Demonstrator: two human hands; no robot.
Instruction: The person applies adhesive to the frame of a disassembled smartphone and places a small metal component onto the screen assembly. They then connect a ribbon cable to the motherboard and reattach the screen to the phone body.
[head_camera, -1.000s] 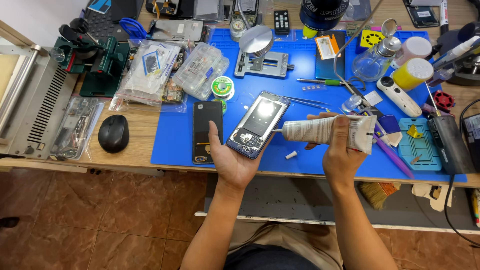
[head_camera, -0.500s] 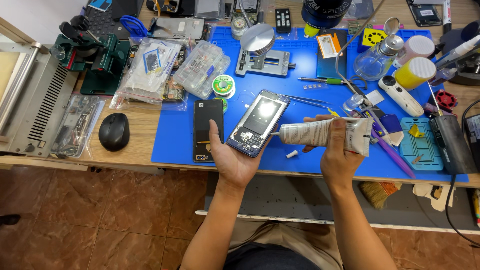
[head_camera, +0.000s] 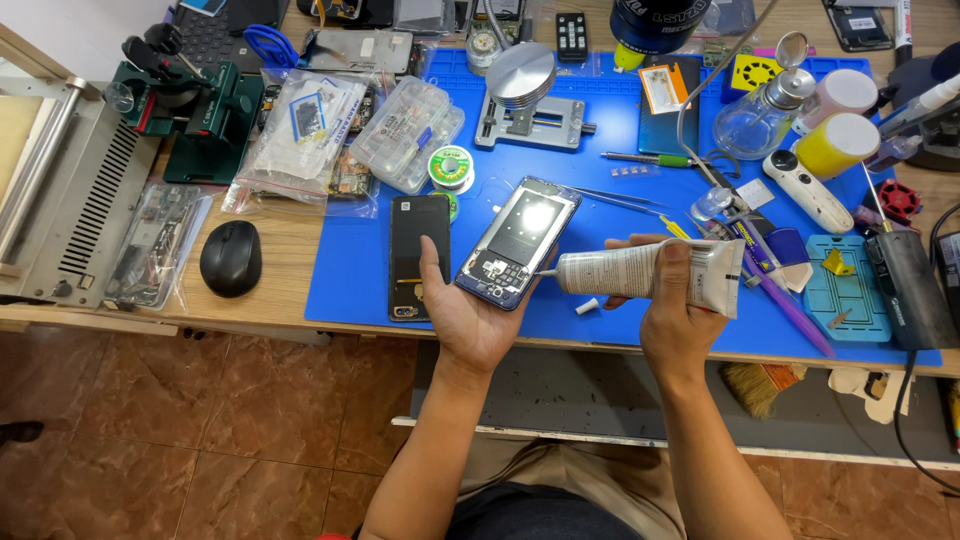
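Head view shows me my left hand (head_camera: 470, 310) cupped palm-up under an opened phone (head_camera: 520, 245), fingers wrapped round its lower end and thumb along its left edge, so the exposed back faces up and sits tilted toward the tube. My right hand (head_camera: 675, 320) is clamped round a white adhesive tube (head_camera: 650, 272), held level, its thin nozzle touching the phone's lower right rim; that sideways hold looks meant to bring the tip along the frame edge. Both are above the front edge of the blue work mat (head_camera: 360, 290).

Just left of the held phone a black phone back (head_camera: 418, 240) lies flat on the mat. Toward the mat's back left corner a clear plastic parts box (head_camera: 410, 135) holds small sorted bits I cannot make out, and clear bags (head_camera: 300, 140) beside it hold flat parts. Near the mat's back right corner stands a glass pump bottle (head_camera: 755, 120), liquid level unclear, beside a yellow-capped jar (head_camera: 835, 145). A teal tray (head_camera: 845, 290) at the mat's right edge carries a small yellow piece. A black mouse (head_camera: 231, 258) rests on the bare tabletop, left of the mat.
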